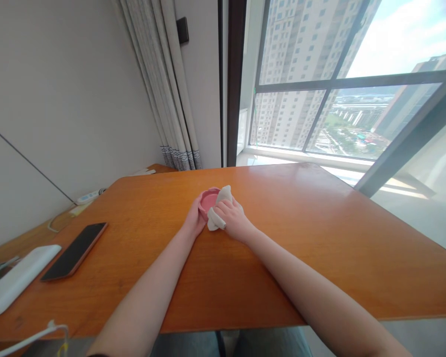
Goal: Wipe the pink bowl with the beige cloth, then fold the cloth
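Observation:
Over the middle of the wooden table, my left hand (195,218) grips a small round pink dish (208,199) by its left side. The dish is tilted so its hollow inside faces me in part. My right hand (233,217) is closed on a crumpled white cloth (224,194), pressed against the dish's right side. One end of the cloth hangs below my fingers. The cloth and my right hand hide the right part of the dish. Both hands are close together, almost touching.
The wooden table (282,258) spreads around my hands. To the left lie a dark phone (75,251) and a white power bank-like slab (21,280). A white cable (29,339) crosses the near left corner. A curtain (163,84) hangs behind, and a large window stands at right.

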`<state>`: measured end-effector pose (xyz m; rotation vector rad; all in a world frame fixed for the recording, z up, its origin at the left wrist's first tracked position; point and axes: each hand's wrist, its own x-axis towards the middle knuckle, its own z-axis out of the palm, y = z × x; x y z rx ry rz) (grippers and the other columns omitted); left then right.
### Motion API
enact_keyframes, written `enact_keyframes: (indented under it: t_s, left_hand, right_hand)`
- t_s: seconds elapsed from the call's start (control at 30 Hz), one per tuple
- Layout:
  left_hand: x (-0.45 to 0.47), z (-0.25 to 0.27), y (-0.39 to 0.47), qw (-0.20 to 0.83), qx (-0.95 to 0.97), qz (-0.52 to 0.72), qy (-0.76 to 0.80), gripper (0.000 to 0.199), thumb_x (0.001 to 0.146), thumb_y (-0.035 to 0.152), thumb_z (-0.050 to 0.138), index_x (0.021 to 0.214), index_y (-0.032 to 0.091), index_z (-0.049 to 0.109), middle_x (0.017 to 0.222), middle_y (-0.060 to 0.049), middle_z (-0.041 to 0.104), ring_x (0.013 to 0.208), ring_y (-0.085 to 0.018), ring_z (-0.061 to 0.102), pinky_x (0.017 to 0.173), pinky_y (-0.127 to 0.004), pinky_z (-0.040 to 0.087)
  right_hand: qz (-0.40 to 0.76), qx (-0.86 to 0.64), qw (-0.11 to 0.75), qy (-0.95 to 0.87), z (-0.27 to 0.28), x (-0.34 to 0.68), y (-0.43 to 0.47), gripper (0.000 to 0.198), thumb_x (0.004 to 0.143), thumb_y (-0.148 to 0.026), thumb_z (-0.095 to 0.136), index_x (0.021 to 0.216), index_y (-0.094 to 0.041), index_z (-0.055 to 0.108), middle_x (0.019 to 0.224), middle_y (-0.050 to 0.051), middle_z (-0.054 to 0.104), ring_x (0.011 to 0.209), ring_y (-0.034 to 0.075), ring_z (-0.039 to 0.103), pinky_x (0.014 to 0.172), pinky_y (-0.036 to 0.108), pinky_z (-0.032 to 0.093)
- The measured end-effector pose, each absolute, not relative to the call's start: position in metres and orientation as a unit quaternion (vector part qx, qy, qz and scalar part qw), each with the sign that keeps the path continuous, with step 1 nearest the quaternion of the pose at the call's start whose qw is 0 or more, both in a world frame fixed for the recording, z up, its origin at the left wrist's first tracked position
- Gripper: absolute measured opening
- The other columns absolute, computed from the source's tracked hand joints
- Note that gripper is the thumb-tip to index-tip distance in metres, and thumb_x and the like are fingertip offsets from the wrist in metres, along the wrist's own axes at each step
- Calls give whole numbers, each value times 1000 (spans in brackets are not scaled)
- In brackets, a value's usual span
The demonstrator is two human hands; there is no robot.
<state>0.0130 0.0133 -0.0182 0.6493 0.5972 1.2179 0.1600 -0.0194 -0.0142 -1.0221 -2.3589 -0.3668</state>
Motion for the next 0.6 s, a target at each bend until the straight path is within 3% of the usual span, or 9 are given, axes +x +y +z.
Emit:
enact_keyframes:
  t_s: [0.27,0.4,0.5,0.6]
  left_hand:
    - [9,-17,13,723,292,552,296,35,85,38,54,107,14,65,103,-7,70,98,-19,64,90,-29,47]
    - [16,-21,14,716,274,582,271,32,84,36,54,107,15,64,104,-6,70,97,-17,63,88,-28,48]
    - [16,-18,12,708,229,602,290,29,82,36,56,103,17,65,99,-3,70,90,-16,64,85,-28,49]
    - [16,-15,10,730,220,579,290,28,80,37,58,98,16,66,95,-3,71,88,-17,64,84,-30,49]
  right_hand:
    - [-90,-328,316,-886,-7,162,-26,18,89,-16,43,97,-19,59,93,5,59,93,19,49,98,44,36]
    - [-1,-311,496,-811,-2,167,-32,32,88,-22,45,118,-22,54,110,7,59,106,20,52,96,41,42]
    - [35,-338,632,-697,3,174,-30,40,87,-25,45,126,-23,52,124,9,54,117,24,48,101,45,40]
    - [120,-356,669,-641,9,176,-26,39,90,-29,41,127,-24,53,134,8,50,125,25,44,106,46,36]
